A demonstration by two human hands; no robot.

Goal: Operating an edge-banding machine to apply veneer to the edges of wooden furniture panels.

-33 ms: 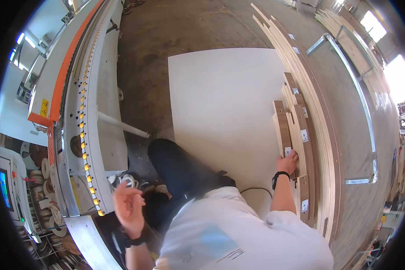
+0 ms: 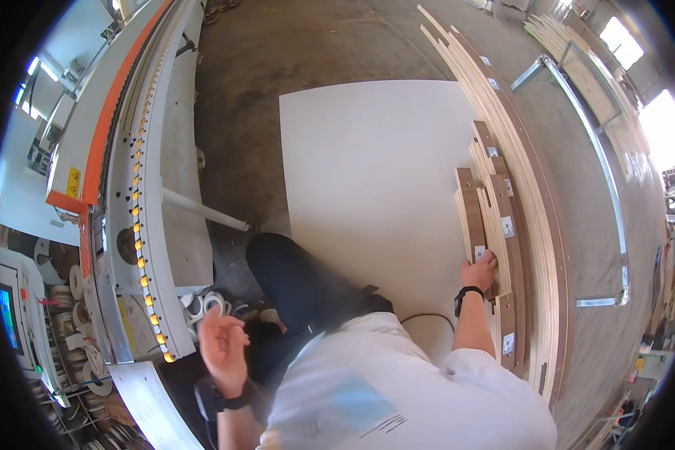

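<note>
My right hand [image 2: 481,271], with a dark band at the wrist, lies on the near end of a short brown board [image 2: 471,214]. Its fingers curl over that board beside a white label. Alongside are more short boards [image 2: 496,202] with pale layered edges, lying on a stack of long strips [image 2: 536,247]. My left hand [image 2: 225,349] is raised in the air near the end of the machine, fingers loosely bent and apart, holding nothing. Under the boards spreads a large white panel [image 2: 375,172].
Along the left runs a long white and orange machine [image 2: 101,142] with a row of yellow rollers [image 2: 140,259]. A control screen [image 2: 9,315] and rolls of edging [image 2: 90,375] stand at far left. A metal tube frame [image 2: 615,202] is on the right.
My left hand has shifted slightly to the right. My right hand stays on the short board.
</note>
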